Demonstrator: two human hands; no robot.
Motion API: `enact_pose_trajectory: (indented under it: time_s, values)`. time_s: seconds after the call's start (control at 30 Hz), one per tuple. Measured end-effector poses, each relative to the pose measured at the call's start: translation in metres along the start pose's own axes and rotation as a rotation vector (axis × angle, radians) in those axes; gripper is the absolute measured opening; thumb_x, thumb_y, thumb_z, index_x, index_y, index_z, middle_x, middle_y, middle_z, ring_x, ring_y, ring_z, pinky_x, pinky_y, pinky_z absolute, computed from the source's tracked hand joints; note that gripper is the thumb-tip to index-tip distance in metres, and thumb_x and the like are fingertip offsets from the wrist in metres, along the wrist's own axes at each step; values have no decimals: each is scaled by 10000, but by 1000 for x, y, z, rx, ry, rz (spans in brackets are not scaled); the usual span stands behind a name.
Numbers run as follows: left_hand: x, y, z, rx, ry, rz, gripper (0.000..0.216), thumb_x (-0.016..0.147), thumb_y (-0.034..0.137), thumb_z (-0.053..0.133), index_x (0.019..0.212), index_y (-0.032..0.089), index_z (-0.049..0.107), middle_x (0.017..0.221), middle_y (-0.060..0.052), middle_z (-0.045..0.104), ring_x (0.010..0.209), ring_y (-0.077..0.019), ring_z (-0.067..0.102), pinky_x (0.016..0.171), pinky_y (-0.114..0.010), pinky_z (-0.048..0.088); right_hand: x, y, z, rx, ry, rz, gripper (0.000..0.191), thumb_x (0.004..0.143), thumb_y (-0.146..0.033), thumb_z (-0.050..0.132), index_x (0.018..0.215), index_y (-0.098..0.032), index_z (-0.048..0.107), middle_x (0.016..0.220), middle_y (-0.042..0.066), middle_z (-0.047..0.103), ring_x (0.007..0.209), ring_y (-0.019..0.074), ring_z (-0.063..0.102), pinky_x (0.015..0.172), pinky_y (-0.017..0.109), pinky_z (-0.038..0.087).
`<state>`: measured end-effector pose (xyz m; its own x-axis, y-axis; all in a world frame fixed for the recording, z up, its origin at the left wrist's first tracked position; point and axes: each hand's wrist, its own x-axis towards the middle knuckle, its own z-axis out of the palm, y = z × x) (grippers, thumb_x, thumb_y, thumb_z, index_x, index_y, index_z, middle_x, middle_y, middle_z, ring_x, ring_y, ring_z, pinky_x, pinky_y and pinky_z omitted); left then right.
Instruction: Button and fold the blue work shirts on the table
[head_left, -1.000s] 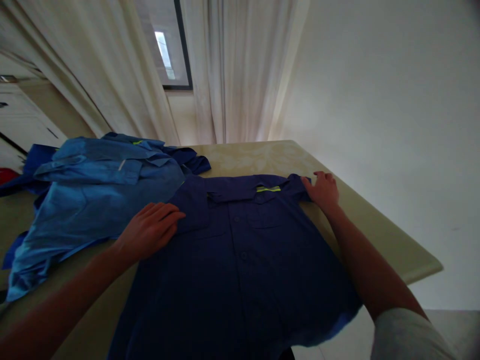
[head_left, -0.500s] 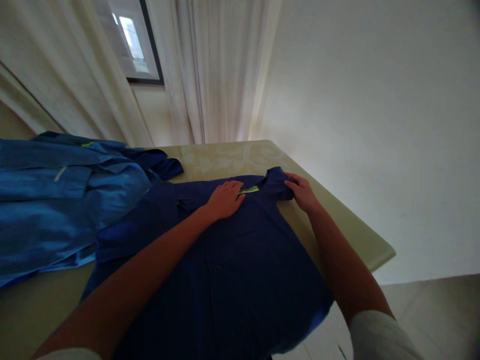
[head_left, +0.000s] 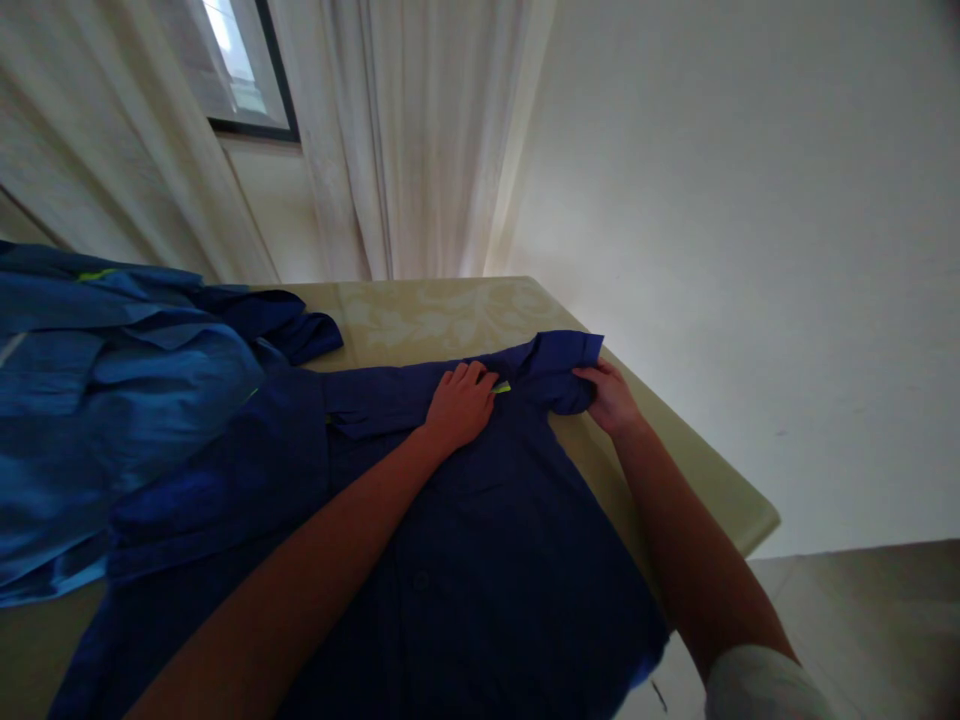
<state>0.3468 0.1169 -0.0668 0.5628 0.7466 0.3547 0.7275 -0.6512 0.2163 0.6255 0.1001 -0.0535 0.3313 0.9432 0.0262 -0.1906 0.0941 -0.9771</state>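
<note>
In the head view, a dark navy-blue, button-front cloth shirt [head_left: 525, 510] lay spread on a cream, patterned tabletop [head_left: 420, 310] before me, one sleeve [head_left: 562, 355] pinched by the bare right hand [head_left: 613, 402]. Whether the bare left hand [head_left: 459, 405], resting beside the yellow-green strip [head_left: 505, 387], gripped cloth, I could not tell. The fabric looked light, soft, best held by sleeve edges.

The head camera looks forward and down over both hands [head_left: 460, 407], facing the curtains [head_left: 439, 150].

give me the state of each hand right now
Left hand: palm down on the dark blue shirt; whether it grips cannot be told.
Right hand: closed, holding the shirt's sleeve.
</note>
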Motion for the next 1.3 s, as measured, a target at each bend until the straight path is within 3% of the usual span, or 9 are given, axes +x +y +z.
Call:
enact_pose_trajectory:
  time_s: [0.23, 0.37, 0.5, 0.63, 0.73, 0.83, 0.97, 1.2, 1.3]
  values:
    - [3, -2, 9, -85, -113, 111, 497, 1076, 359, 352, 1496, 166, 534, 1595, -90, 502, 1456, -265, 475, 1221, -449, 340, -11, 8, 12, -278, -112, 121, 359, 623, -364, 905, 897, -170, 778, 925, 71, 803, 788, 226, 739, 775, 349, 610]
    - [3, -2, 10, -127, -82, 116, 482, 1059, 316, 377, 1464, 138, 567, 1568, -118, 530, 1439, -289, 497, 1215, -469, 361, -18, 5, 22, -528, -128, -84, 297, 749, -440, 794, 875, -172, 766, 834, 39, 775, 779, 235, 718, 761, 370, 591]
    - [7, -12, 11, -315, -29, 33, 378, 982, 204, 469, 1285, 157, 690, 1382, -134, 678, 1296, -267, 615, 1148, -420, 441, -38, -11, 43, -756, -484, -311, 270, 933, -387, 637, 1094, -229, 786, 1070, 40, 788, 1029, 268, 728, 988, 453, 556]
    - [19, -31, 7, -650, 64, -276, 329, 999, 255, 435, 1156, 183, 716, 1186, -107, 751, 1137, -230, 681, 1048, -378, 503, -58, -15, 64, -890, -826, -497, 364, 985, -271, 579, 1325, -317, 702, 1371, 41, 697, 1299, 251, 628, 1172, 502, 439]
    - [26, -40, 1, -865, 52, -442, 526, 1064, 389, 262, 1074, 157, 734, 1083, -118, 768, 1046, -231, 707, 985, -369, 526, -66, -9, 73, -1018, -800, -556, 402, 1005, -244, 550, 1385, -318, 658, 1397, 58, 676, 1316, 258, 614, 1168, 533, 446]
    - [28, -40, -6, -950, -83, -350, 537, 1034, 510, 365, 987, 158, 767, 1019, -105, 784, 1014, -255, 718, 970, -371, 534, -71, -5, 79, -1079, -707, -575, 425, 1030, -234, 499, 1433, -298, 618, 1405, 76, 665, 1312, 259, 612, 1159, 527, 459]
    - [28, -39, -13, -841, -82, -260, 279, 927, 322, 580, 1046, 160, 773, 1093, -85, 788, 1055, -239, 713, 1005, -348, 528, -77, -7, 82, -1083, -746, -600, 450, 1033, -297, 534, 1481, -309, 572, 1444, 75, 634, 1344, 266, 582, 1170, 514, 445]
    - [29, -51, -15, -993, -199, -479, 528, 817, 79, 465, 1258, 203, 727, 1162, -56, 792, 1004, -196, 745, 859, -298, 609, -76, -22, 78, -1102, -748, -555, 592, 924, -554, 711, 1450, -305, 597, 1415, 110, 640, 1313, 327, 584, 1151, 557, 437]
    - [30, -55, -11, -1079, -252, -544, 584, 784, 75, 478, 1314, 203, 689, 1138, -66, 797, 966, -194, 757, 797, -289, 615, -70, -21, 73, -1043, -784, -554, 522, 978, -579, 619, 1413, -292, 618, 1404, 108, 639, 1323, 312, 571, 1156, 542, 428]
